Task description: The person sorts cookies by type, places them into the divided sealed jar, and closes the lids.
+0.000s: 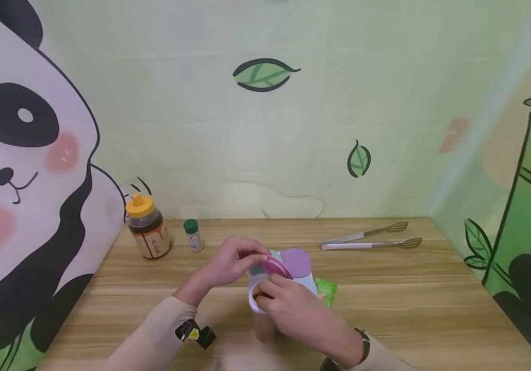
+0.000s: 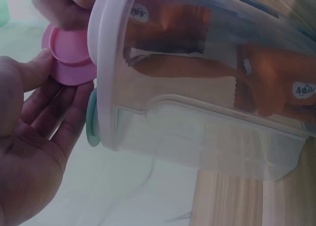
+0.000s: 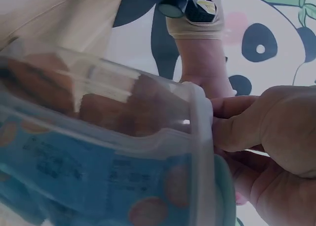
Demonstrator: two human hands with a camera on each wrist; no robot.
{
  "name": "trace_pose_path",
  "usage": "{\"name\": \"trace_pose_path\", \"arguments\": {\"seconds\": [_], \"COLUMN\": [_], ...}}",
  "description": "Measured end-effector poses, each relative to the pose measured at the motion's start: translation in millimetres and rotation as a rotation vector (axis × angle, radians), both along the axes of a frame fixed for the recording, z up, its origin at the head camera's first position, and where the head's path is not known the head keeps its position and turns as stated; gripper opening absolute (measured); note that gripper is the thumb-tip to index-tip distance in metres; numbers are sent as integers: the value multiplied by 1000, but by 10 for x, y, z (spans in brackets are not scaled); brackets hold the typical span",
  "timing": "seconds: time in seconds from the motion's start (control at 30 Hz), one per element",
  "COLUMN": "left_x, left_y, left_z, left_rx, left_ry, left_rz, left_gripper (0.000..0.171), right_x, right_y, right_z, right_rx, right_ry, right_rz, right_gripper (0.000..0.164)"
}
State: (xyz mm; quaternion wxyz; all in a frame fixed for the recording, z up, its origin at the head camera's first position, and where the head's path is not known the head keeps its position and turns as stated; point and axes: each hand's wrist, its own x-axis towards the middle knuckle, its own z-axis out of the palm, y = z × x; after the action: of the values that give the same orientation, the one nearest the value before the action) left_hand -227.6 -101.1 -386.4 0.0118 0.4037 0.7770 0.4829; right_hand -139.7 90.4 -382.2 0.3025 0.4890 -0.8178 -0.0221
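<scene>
A clear divided storage container [image 2: 207, 147] stands in front of me, with a white rim and pastel flap lids. My left hand [image 1: 235, 264] pinches the raised pink flap lid [image 1: 277, 267] between thumb and fingers. Over the uncovered compartment, my right hand [image 1: 295, 306] has its fingers bent into the opening, where a bit of orange-brown wrapper shows. I cannot tell whether those fingertips grip it. Through the clear wall, orange snack packets [image 2: 168, 25] fill that compartment. Blue packets [image 3: 103, 171] fill another. The purple flap lid [image 1: 296, 262] and mint flap lid [image 2: 92, 119] lie down.
At the back left stand a yellow-capped bottle of dark sauce [image 1: 150, 229] and a small green-capped shaker [image 1: 193, 237]. Metal tongs [image 1: 367, 239] lie at the back right. A green packet [image 1: 327, 291] shows at the container's right side. A printed cloth wall borders the wooden table [image 1: 409, 309].
</scene>
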Motion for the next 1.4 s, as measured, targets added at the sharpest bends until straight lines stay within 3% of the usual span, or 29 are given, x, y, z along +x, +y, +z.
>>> {"name": "trace_pose_path", "arguments": {"seconds": [0.23,0.67,0.93,1.1,1.3,1.4], "left_x": [-9,-5,8,5,8,6], "left_y": [-12,-15,-24,-22,-26,-24], "left_z": [3,1,6,-2,3,4], "left_rx": [8,-8,-11,-12,-18,-21], "left_ry": [-3,4,-6,-2,0,5], "left_rz": [-16,3,8,13,10,6], "left_gripper": [13,12,12,11,12,12], "right_x": [-6,-26,4,-4,-18,-12], "right_y": [-34,-41,-37,-19,17,49], "right_z": [13,19,12,-43,-90,-75], "right_rx": [25,45,117,3,-154,-216], "right_ry": [-89,-151,-175,-233,-150,-144], "right_rz": [-49,-45,-44,3,132,174], "right_gripper": [22,26,25,31,15,15]}}
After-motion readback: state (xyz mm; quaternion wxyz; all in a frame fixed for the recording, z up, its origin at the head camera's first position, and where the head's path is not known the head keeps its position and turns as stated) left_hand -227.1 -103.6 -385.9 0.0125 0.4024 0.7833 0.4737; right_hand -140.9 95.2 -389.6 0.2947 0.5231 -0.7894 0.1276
